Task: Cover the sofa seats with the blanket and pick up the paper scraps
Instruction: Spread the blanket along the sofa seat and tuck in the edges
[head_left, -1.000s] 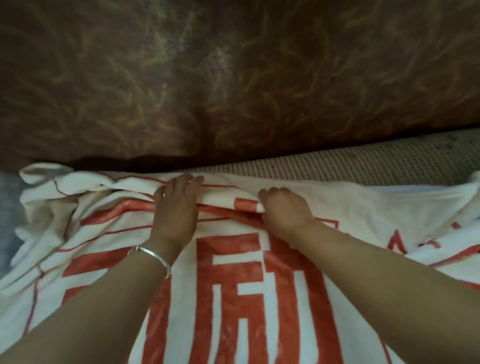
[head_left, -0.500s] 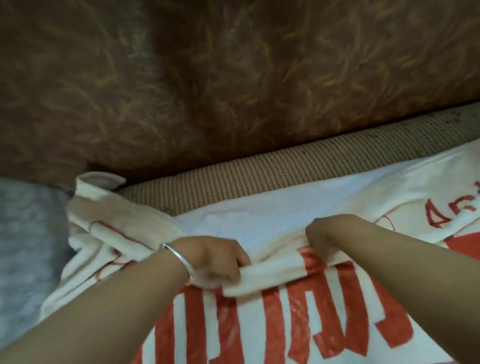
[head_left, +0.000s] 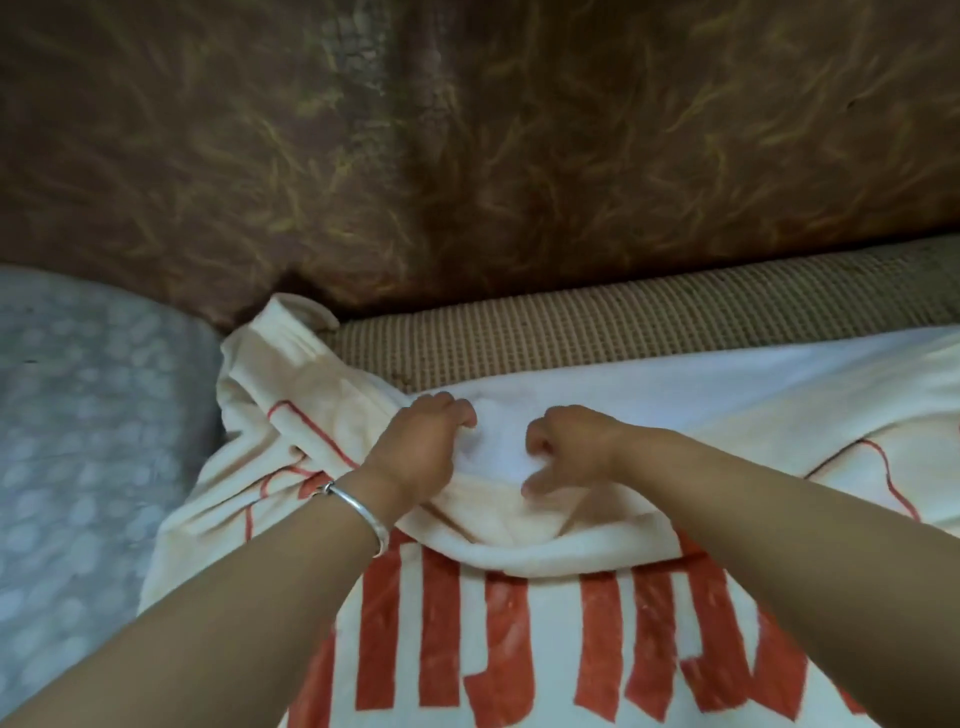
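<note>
L grip (head_left: 421, 457) curled into blanket (head_left: 519, 649) fold, holding it. R grip (head_left: 569, 447) just beside, fingers curled, thumb out; blurred, can't tell if I hold cloth. Blanket lies on sofa seat (head_left: 571, 332), far edge short of backrest (head_left: 467, 156), tan strip bare btwn. Bunched corner at left, by grey fabric (head_left: 93, 415).

A strip of bare woven seat (head_left: 597, 332) lies open between the far edge of the blanket (head_left: 701, 395) and the brown backrest (head_left: 519, 156), which walls off the far side. At far left, a bunched corner (head_left: 280, 353) of the blanket stands raised, just beside a grey patterned surface (head_left: 93, 415).
</note>
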